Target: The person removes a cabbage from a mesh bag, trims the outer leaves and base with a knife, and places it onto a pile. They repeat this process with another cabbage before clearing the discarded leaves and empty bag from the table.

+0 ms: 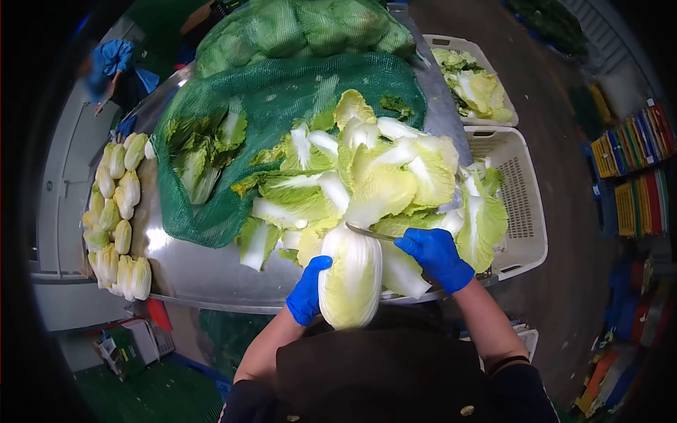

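Note:
My left hand (305, 291), in a blue glove, grips the side of a pale napa cabbage (350, 282) near the table's front edge. A knife (370, 233) is in my gloved right hand (437, 257), its blade lying against the cabbage's white base end. Behind and to the right of the cabbage spreads a heap of loose cabbage leaves (384, 180), yellow-green with white ribs. Part of the heap rests on a green mesh sack (282, 92), where a leafy green cabbage (204, 155) also shows.
A full mesh sack of cabbages (303, 32) lies at the back. Several trimmed cabbages (113, 211) are stacked on the steel table's (176, 264) left end. Right of the table stand a white crate (518, 190) and a crate with leaves (511, 88). A person in blue (116, 60) is at far left.

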`<state>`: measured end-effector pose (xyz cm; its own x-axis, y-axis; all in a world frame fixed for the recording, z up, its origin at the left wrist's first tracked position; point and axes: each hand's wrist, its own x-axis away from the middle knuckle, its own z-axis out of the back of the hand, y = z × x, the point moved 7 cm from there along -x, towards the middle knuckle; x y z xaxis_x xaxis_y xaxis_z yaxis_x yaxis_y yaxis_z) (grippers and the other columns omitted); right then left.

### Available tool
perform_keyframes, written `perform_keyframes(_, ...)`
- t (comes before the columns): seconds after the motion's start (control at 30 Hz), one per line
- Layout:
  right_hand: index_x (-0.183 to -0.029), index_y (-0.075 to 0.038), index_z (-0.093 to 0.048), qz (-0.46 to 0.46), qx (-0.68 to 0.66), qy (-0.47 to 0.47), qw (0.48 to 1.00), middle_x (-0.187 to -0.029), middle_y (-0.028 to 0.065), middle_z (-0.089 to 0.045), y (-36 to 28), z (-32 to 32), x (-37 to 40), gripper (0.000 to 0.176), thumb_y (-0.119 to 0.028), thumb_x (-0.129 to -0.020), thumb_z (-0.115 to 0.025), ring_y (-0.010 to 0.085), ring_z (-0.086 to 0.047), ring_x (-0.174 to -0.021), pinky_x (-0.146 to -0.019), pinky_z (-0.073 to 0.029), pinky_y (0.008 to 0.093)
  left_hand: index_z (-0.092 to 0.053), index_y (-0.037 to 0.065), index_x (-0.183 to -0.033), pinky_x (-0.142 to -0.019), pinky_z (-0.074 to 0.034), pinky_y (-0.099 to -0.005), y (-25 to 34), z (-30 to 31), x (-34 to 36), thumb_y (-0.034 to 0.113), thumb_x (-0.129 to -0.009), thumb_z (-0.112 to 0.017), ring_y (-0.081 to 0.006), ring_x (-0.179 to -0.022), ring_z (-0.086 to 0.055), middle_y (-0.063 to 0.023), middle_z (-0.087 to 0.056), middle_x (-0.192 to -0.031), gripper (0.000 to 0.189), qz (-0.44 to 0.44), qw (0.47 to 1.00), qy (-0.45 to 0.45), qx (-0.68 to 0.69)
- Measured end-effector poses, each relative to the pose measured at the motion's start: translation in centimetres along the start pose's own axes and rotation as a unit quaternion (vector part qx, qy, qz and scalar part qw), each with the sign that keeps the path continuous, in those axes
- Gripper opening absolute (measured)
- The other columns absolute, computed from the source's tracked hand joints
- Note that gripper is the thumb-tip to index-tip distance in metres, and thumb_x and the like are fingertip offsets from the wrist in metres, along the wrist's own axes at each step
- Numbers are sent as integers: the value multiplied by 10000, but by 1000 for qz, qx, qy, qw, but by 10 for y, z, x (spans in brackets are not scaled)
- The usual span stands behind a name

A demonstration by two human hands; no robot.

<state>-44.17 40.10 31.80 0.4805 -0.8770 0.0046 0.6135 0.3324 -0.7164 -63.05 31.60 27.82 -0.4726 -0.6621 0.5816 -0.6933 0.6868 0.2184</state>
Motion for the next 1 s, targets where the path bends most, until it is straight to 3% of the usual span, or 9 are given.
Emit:
perform_keyframes(0.13,-762,-103,-632,-24,-12,35,999,-601,128,-527,7,-11,-3,309,-365,-886,-523,311,-548,-552,-525,-439,391,-344,51,-1378,-1024,-371,-463,4,20,7,314,-735,-630,-340,-1194,-478,-178,-470,-1321,751,1,999,33,-23)
perform_keyframes(0.2,-846,-127,-680,-66,105,11,992,-684,108,-587,62,-3,11,161,-250,-848,-574,310,-575,-594,-521,-447,393,-319,59,-1389,-1031,-364,-466,25,8,38,339,-653,-706,-333,-1209,-466,-169,-458,-1333,878,-125,986,7,-109)
perform_keyframes(0.23,-971,-93,-670,-172,77,-51,981,-789,91,-635,84,-4,15,179,-152,-826,-583,239,-612,-657,-567,-477,347,-268,87,-1419,-1047,-336,-506,30,-13,49,537,-687,-648,-357,-1253,-409,-176,-384,-1392,940,-128,982,-125,-66)
perform_keyframes(0.27,-971,-93,-670,-163,77,-61,982,-789,91,-635,76,-5,6,179,-152,-826,-583,239,-612,-657,-567,-477,347,-249,99,-1426,-1037,-343,-522,33,13,50,597,-644,-676,-369,-1253,-404,-178,-380,-1393,1021,-107,990,-48,-75)
perform_keyframes(0.33,-1063,-31,-622,-29,-288,-5,957,-910,92,-649,21,-7,-5,247,-120,-836,-581,174,-623,-786,-684,-500,294,-284,69,-1406,-1033,-362,-482,41,-11,48,442,-584,-728,-348,-1223,-445,-185,-414,-1364,1005,-117,990,-65,34)
perform_keyframes(0.37,-1142,25,-568,-70,-436,-47,896,-1005,77,-633,-8,-22,-11,332,-109,-841,-613,137,-593,-912,-819,-481,275,-284,69,-1406,-1033,-362,-482,48,-14,36,442,-584,-728,-348,-1223,-445,-185,-414,-1364,1005,-125,989,-75,26)
perform_keyframes(0.43,-1197,22,-549,-106,-491,-65,862,-1110,73,-614,-61,-33,-11,447,-112,-801,-706,130,-559,-1016,-888,-453,282,-290,59,-1401,-1025,-379,-469,55,4,33,464,-604,-715,-332,-1216,-454,-190,-429,-1346,990,-233,972,-25,19)
perform_keyframes(0.67,-1170,68,-543,-156,-415,-8,896,-1057,71,-624,-62,-32,-5,510,-160,-764,-751,102,-553,-941,-845,-454,259,-367,-12,-1329,-963,-433,-381,67,-24,34,250,-629,-767,-265,-1116,-538,-146,-527,-1236,848,-301,918,76,-246)
perform_keyframes(1.0,-924,-10,-580,-172,-296,-11,940,-730,-7,-525,-42,-34,16,415,-261,-669,-789,75,-439,-658,-592,-421,268,-387,-9,-1309,-946,-441,-368,49,-20,26,151,-544,-810,-242,-1101,-540,-129,-539,-1200,889,-267,927,74,-251)
